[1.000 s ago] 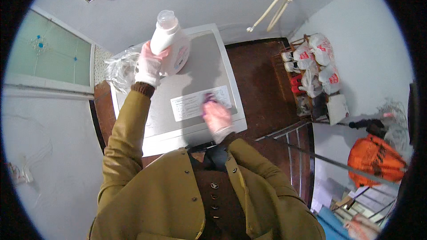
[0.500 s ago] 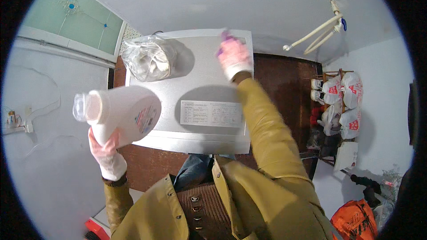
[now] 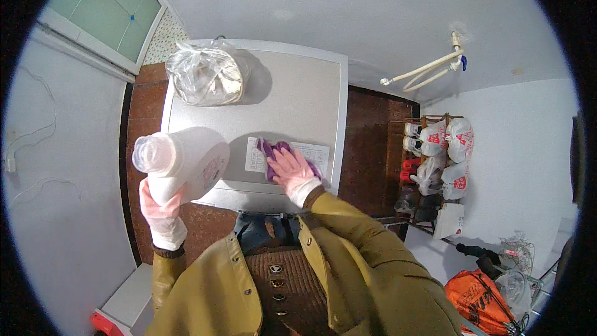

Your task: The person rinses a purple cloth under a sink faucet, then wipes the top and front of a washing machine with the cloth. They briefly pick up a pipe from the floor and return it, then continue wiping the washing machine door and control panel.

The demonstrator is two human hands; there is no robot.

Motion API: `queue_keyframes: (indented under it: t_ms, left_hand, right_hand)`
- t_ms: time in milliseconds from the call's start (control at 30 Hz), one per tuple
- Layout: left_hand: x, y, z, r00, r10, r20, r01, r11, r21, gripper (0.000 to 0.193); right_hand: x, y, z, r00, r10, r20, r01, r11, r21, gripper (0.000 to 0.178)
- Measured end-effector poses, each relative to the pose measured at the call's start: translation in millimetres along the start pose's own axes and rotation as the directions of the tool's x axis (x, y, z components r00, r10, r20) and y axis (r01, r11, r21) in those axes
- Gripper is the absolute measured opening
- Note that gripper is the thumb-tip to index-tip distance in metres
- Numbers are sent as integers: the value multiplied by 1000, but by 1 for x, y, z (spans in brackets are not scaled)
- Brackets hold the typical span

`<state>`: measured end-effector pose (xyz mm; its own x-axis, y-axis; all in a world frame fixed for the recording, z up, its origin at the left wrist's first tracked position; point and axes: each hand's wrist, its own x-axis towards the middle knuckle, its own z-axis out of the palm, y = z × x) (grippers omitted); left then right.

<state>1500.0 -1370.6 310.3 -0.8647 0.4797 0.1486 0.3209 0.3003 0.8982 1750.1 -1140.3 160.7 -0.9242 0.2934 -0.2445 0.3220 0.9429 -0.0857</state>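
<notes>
My left hand [image 3: 163, 202], in a pink and white glove, grips the handle of a large white plastic jug [image 3: 196, 162] with a clear cap. The jug is held over the left front corner of a white appliance with a grey top [image 3: 298, 99]. My right hand [image 3: 293, 171], gloved the same way, presses a purple cloth [image 3: 272, 148] flat against that top, its fingers stretched over the cloth. Under the cloth lies a printed white label [image 3: 314, 152], partly covered. Behind the jug, a clear plastic bag [image 3: 205, 74] with pale contents sits at the far left corner.
A pale hose with a blue-handled tap [image 3: 457, 59] hangs from the far wall. To the right stands a rack with shoes and white plastic bags [image 3: 460, 140]. An orange bag [image 3: 479, 302] lies at the lower right. A frosted glass door [image 3: 109, 6] is at the far left.
My right hand has come from the far right edge back toward me onto the label, bringing the purple cloth. The jug is still in my left hand, now more upright.
</notes>
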Motion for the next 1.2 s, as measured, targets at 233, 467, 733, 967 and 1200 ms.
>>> queue_keyframes:
  t_ms: [233, 467, 733, 967, 1200]
  left_hand:
    - [0, -9, 26, 988, -2, 157, 25, 990, -142, 62]
    - [-17, -52, 37, 946, 17, 323, 13, 996, -89, 67]
    - [-20, -64, 33, 835, -272, 478, 426, 869, -250, 45]
    - [-18, -53, 25, 911, 71, 407, -111, 991, 75, 51]
    - [-14, -34, 30, 936, -307, 170, 341, 909, -239, 62]
  right_hand:
    - [152, 185, -48, 894, 387, -224, -390, 920, 37, 45]
    - [125, 245, -13, 757, 541, -365, -542, 833, 111, 62]
    - [-85, 40, 43, 844, 483, -235, -467, 876, 124, 73]
    - [35, 140, 6, 719, 607, -338, -622, 780, 77, 64]
    - [145, 147, 0, 779, 379, -500, -259, 920, 294, 36]
